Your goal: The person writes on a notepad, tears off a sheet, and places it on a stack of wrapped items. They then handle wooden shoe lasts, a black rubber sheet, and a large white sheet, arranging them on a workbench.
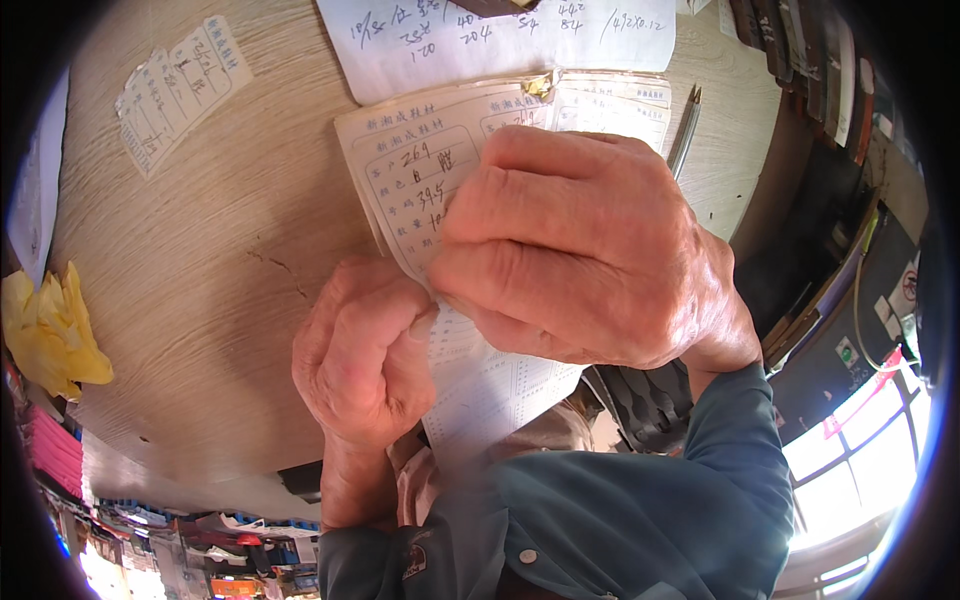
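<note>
A stack of printed paper label sheets (pixel 395 150) with handwritten entries lies on the table before me. A loosely hanging printed sheet (pixel 500 378) comes out below my hands and drops past the table edge. My left hand (pixel 362 350) is closed, its thumb and fingers pinching the sheet at its left edge. Across the stack's lower right part lies my right hand (pixel 585 250), also closed, fingers curled and pressed together against the paper close to the left fingertips. Its own fingertips are mostly hidden. A small yellowish crumpled piece (pixel 540 87) sits at the stack's top edge.
Beyond the stack lies a white handwritten sheet (pixel 480 45). To its right rests a pen (pixel 688 130). A torn label piece (pixel 182 95) is on the table (pixel 220 240) at far left, with crumpled yellow paper (pixel 52 330) at the left edge. Dark shelving stands right.
</note>
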`<state>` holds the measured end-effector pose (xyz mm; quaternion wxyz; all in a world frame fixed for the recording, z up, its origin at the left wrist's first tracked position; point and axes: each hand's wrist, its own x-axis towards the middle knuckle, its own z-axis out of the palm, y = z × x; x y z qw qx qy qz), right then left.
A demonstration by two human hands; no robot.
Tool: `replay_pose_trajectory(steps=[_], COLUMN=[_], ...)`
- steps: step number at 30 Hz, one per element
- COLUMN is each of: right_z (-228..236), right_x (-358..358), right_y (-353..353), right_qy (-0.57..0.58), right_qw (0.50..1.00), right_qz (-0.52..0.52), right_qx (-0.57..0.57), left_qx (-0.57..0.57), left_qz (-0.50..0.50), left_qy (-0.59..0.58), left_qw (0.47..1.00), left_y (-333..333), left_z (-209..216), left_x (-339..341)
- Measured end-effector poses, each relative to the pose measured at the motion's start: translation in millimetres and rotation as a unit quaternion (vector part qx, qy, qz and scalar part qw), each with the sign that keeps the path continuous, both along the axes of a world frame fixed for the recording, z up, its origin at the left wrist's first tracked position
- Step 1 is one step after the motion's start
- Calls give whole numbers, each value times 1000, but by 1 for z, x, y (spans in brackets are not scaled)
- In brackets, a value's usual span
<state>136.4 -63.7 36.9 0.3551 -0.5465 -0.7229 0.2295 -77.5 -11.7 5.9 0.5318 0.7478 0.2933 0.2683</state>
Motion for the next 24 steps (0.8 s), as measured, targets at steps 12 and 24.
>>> replay_pose_trajectory(steps=[12, 24], right_z=[5, -2], right_x=[-1, -2], right_y=[4, 9], right_qy=[-8, 22], right_qw=[1000, 1000], right_qz=[-2, 6], right_qx=[-17, -4], left_qx=[-12, -19], left_qz=[7, 6], left_qy=[5, 1], left_qw=[1000, 1000], left_y=[2, 2], left_z=[2, 1], left_x=[0, 0])
